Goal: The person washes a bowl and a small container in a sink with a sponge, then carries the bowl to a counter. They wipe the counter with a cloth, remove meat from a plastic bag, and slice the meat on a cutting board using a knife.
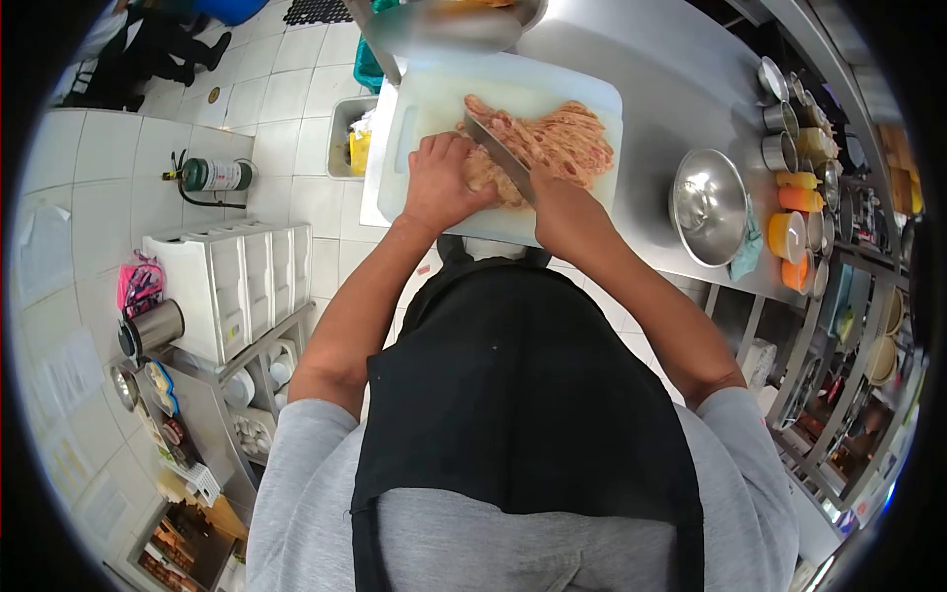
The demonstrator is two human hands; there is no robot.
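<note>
My right hand (574,215) is wrapped round the handle of a kitchen knife (501,160). Its broad blade points up and left, lying across a flattened heap of pale pink chopped raw meat (567,138). Beside the meat's left edge rests my left hand (444,183), fingers and thumb apart, the thumb reaching toward the meat below the blade. Any meat under that palm is hidden. Both hands are over a thick white cutting board (406,123), which lies at the near left part of a steel counter (651,99).
A steel bowl (708,207) stands right of the board, near a teal cloth (748,242). Sauce bottles (799,197) and metal containers line the far right. A blurred bowl (449,28) sits behind the board. A bin (350,138) stands left. Another person (148,54) is at upper left.
</note>
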